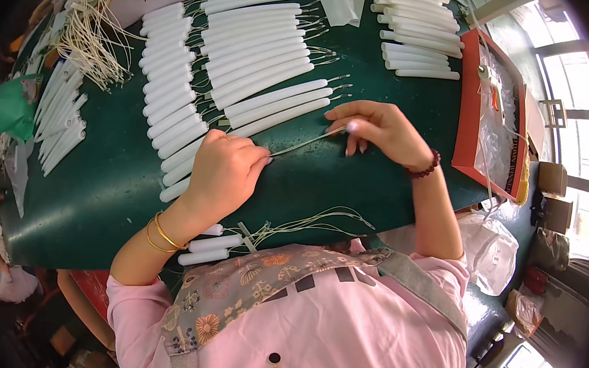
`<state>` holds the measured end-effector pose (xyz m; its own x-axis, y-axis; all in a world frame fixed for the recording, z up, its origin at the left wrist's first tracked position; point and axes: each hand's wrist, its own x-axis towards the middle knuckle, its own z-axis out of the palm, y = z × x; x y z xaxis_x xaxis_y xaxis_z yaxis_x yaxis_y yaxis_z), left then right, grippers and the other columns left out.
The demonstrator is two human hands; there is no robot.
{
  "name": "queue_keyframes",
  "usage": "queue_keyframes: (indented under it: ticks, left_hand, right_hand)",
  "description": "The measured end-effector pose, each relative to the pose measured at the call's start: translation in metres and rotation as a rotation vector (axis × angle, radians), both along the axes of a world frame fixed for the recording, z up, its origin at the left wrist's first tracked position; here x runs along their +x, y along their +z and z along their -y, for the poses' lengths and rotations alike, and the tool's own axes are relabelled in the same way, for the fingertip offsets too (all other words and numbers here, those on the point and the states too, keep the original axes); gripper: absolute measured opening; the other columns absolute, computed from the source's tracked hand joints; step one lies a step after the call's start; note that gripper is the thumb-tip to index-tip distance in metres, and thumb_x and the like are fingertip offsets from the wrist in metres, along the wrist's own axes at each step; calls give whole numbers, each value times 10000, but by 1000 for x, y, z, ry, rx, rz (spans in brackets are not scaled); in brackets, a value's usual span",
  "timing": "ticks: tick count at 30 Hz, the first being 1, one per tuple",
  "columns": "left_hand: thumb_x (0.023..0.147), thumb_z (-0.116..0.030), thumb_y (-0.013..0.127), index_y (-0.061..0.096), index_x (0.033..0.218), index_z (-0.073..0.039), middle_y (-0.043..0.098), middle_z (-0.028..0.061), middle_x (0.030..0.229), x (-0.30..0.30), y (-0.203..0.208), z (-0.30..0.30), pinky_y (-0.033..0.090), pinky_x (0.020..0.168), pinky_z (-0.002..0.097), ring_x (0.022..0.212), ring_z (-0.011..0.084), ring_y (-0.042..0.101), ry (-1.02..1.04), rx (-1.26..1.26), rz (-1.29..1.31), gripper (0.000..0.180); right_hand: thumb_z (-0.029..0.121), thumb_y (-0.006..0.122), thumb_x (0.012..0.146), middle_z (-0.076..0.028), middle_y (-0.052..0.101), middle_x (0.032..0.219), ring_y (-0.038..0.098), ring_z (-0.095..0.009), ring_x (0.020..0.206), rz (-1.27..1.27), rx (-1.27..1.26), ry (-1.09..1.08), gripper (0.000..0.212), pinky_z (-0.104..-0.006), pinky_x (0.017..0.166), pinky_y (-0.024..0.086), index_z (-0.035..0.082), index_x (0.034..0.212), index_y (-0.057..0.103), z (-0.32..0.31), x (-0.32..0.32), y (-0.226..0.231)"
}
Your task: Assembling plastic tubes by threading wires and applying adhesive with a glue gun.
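Note:
A thin pale wire is stretched slantwise above the green table, between my two hands. My left hand is closed, its thumb and fingers pinching the lower end; whatever else lies inside the fist is hidden. At the upper end my right hand grips the wire between thumb and fingertips, the other fingers loosely curled. Just beyond my hands lie white candle-shaped tubes with short wire ends. Close to my apron, a few more white tubes lie beside a loose bunch of pale wires.
Rows of white tubes cover the far left of the green table, with more tubes at the back right. A tangled wire bundle sits at the left. An orange-red box holding clear plastic stands at the right edge.

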<state>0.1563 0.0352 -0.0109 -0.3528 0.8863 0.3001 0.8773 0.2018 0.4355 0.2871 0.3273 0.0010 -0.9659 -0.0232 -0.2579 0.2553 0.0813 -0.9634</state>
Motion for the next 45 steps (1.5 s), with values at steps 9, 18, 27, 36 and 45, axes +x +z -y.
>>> queue_keyframes:
  ticks: [9, 18, 27, 36, 45]
  left_hand:
    - [908, -101, 784, 802, 924, -36, 723, 70, 735, 0, 6, 2, 425, 722, 361, 661, 250, 627, 81, -25, 228, 69]
    - [918, -61, 773, 820, 979, -38, 763, 52, 776, 1, 14, 9, 451, 757, 332, 699, 209, 674, 122, 16, 333, 80]
    - [920, -47, 770, 822, 980, -36, 768, 55, 779, -1, 16, 9, 460, 767, 326, 695, 201, 681, 124, 3, 360, 80]
    - [887, -178, 830, 809, 966, -68, 729, 50, 801, 0, 9, 15, 435, 748, 363, 723, 245, 652, 131, 56, 305, 136]
    - [787, -255, 903, 778, 1104, -142, 662, -22, 1077, -12, 15, 72, 395, 929, 426, 1029, 202, 629, 214, -3, -91, 359]
  right_hand:
    - [36, 704, 879, -64, 699, 1121, 669, -303, 1125, -278, 1498, -314, 239, -429, 993, 516, 100, 1109, 704, -74, 2, -13]
    - [12, 700, 936, -55, 761, 1061, 688, -156, 815, -444, 1081, -687, 217, -302, 781, 537, 89, 1136, 667, -29, 20, 21]
    - [59, 526, 1100, -279, 739, 1194, 600, -168, 771, -575, -210, -874, 196, -284, 752, 486, 29, 1286, 581, -55, 59, 1]
    - [74, 481, 1124, -270, 734, 1203, 638, -165, 770, -370, -467, -755, 151, -289, 750, 505, 35, 1235, 576, -11, 32, -34]
    - [-153, 675, 941, -136, 725, 1219, 704, -162, 1132, -73, 26, -300, 322, -268, 1005, 569, -39, 1239, 633, 10, 32, -30]
